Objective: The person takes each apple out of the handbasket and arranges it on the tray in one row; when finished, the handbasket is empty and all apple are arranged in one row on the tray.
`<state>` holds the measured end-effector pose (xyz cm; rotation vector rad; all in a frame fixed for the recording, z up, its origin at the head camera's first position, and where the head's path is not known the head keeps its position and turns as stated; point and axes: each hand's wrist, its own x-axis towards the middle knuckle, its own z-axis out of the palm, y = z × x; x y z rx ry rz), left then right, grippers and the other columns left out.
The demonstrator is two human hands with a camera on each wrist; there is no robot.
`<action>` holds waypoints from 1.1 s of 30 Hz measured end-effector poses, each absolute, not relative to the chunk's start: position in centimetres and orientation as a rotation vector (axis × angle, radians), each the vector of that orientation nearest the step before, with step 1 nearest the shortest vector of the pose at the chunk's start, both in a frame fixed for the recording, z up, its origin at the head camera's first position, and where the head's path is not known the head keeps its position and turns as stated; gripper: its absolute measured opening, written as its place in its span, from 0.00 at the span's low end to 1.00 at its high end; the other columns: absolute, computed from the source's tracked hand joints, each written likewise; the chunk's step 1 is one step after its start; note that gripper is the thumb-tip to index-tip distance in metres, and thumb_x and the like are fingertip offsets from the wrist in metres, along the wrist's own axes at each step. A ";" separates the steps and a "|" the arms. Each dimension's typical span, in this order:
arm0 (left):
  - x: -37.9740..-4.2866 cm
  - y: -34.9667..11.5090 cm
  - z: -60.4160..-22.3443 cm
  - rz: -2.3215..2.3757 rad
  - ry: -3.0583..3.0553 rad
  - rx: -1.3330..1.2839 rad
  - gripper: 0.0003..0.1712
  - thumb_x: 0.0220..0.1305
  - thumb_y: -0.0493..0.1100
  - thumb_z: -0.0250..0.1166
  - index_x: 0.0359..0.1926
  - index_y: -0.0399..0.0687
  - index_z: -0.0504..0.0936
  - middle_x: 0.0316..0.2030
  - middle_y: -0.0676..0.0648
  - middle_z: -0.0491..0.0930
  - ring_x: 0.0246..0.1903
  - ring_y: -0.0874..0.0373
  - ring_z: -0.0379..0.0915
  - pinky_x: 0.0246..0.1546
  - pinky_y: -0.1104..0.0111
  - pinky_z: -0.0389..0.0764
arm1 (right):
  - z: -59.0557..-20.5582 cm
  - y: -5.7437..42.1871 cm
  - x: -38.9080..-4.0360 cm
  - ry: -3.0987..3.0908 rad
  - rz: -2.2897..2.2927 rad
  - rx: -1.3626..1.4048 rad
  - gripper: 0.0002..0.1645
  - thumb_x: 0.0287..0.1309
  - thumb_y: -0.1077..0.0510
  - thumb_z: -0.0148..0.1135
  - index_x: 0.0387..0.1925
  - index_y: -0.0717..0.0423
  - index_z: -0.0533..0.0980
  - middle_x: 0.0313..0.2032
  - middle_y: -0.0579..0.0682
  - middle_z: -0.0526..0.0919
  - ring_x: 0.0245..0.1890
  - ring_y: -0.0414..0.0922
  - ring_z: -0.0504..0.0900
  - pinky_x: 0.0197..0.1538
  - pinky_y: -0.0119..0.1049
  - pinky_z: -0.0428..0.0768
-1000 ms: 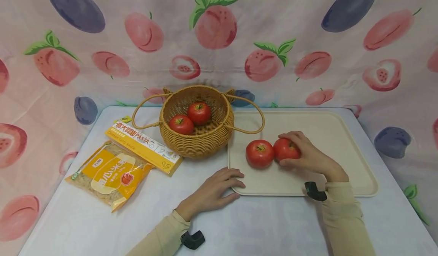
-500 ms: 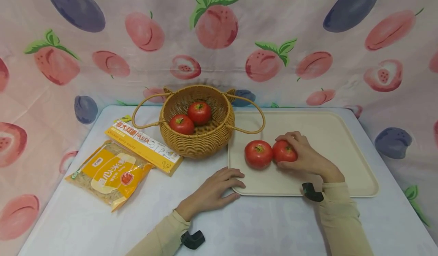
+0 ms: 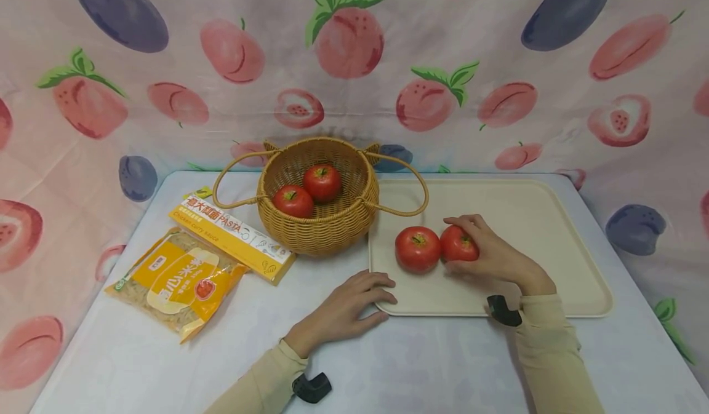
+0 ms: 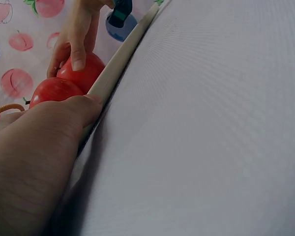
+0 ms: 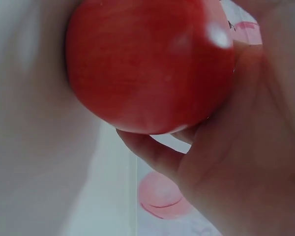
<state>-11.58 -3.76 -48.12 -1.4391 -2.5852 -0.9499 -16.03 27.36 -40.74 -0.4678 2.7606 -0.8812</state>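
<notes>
In the head view, my right hand (image 3: 498, 255) grips a red apple (image 3: 458, 243) on the beige tray (image 3: 543, 229), thumb at the near side and fingers round the far side. The right wrist view shows this apple (image 5: 150, 64) large, low over the tray surface. Directly to its left, a second red apple (image 3: 418, 250) sits upright on the tray, its side meeting the first. My left hand (image 3: 349, 309) rests at the tray's front left corner with relaxed fingers over the rim; the left wrist view has its thumb along the edge.
A wicker basket (image 3: 318, 235) with two looped handles stands behind the tray's left side, holding two red apples (image 3: 322, 183). Left of it lie a pasta box (image 3: 232, 235) and an orange-and-clear food bag (image 3: 177, 282). A fruit-print cloth (image 3: 354, 112) hangs behind the table.
My right hand has shifted slightly left with its apple, and the apple beside it has slid a little left too. My left hand has stayed put.
</notes>
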 end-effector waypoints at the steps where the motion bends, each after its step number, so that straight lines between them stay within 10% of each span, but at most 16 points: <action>1: -11.6 -3.8 -48.1 -0.949 -2.586 -1.438 0.14 0.59 0.52 0.56 0.46 0.62 0.74 0.56 0.58 0.66 0.61 0.65 0.55 0.67 0.62 0.53 | -40.8 27.3 -16.0 2.763 -0.881 -0.456 0.47 0.36 0.40 0.69 0.60 0.39 0.59 0.53 0.46 0.60 0.51 0.47 0.65 0.47 0.50 0.77; 12: -11.5 -3.9 -47.9 -0.963 -2.580 -1.434 0.14 0.59 0.52 0.57 0.46 0.61 0.75 0.56 0.57 0.67 0.61 0.64 0.56 0.67 0.62 0.54 | -40.1 26.6 -16.5 2.886 -0.966 -0.542 0.22 0.52 0.43 0.58 0.50 0.36 0.67 0.52 0.43 0.66 0.53 0.44 0.67 0.54 0.52 0.72; 33: -11.6 -3.7 -48.2 -0.965 -2.570 -1.432 0.13 0.59 0.52 0.56 0.45 0.62 0.75 0.55 0.57 0.67 0.61 0.64 0.56 0.67 0.64 0.54 | -37.9 22.6 -17.7 3.012 -1.196 -0.885 0.16 0.54 0.54 0.58 0.46 0.43 0.72 0.48 0.38 0.73 0.53 0.37 0.68 0.55 0.42 0.73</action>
